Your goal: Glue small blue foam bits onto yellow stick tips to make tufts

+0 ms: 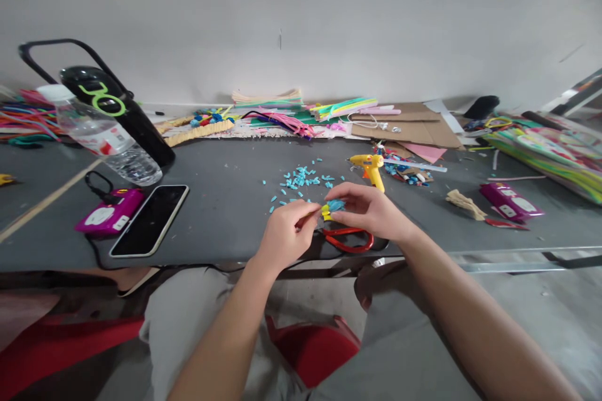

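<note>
Both hands meet over the front part of the dark table around a small blue and yellow pipe-cleaner piece (333, 207). My left hand (289, 230) pinches its yellow end between thumb and fingertips. Around the blue tuft, the thumb and fingers of my right hand (364, 210) are curled. Just below the hands lie scissors with red handles (350, 242), their blades partly hidden. Short light-blue pipe-cleaner bits (301, 178) are scattered on the table beyond. A yellow glue gun (369, 167) rests behind my right hand with a glue stick in its back.
At the left stand a water bottle (110, 138) and a black flask (126, 116), with a phone (150, 220) and purple power box (111, 212) in front. Pipe-cleaner bundles (345, 108) and cardboard (409, 125) line the wall. Another purple box (510, 202) sits right.
</note>
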`<state>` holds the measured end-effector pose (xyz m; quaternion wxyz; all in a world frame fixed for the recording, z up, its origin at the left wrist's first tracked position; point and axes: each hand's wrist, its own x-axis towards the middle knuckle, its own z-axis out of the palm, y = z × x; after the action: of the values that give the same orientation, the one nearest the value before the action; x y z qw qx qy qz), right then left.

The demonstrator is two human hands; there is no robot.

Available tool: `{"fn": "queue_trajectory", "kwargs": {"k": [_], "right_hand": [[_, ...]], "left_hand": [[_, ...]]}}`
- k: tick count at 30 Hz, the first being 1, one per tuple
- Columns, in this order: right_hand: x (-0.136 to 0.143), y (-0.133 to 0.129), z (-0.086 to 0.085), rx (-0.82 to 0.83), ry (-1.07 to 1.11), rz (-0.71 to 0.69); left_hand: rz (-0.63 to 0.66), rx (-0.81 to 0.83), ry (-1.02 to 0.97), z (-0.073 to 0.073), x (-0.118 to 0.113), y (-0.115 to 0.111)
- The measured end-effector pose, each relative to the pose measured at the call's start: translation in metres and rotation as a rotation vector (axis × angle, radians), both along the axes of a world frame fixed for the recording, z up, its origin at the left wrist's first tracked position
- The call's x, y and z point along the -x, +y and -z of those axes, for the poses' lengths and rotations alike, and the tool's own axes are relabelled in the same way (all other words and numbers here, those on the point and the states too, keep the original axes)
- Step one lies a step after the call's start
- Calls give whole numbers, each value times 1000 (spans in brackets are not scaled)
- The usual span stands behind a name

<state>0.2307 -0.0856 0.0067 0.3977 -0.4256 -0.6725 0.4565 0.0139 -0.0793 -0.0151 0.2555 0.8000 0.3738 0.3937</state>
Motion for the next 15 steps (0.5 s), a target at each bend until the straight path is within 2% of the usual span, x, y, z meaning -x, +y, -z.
{"fn": "queue_trajectory", "kwargs": {"k": [4,10,15], "right_hand": [[-5,0,-2,99,73,-69],[1,2,1,121,45,46],[8,3,4,132,63,66]], "left_hand": [[-7,10,-19,-1,1,1],[1,18,14,0,0,0],[-10,26,34,0,0,-1]]}}
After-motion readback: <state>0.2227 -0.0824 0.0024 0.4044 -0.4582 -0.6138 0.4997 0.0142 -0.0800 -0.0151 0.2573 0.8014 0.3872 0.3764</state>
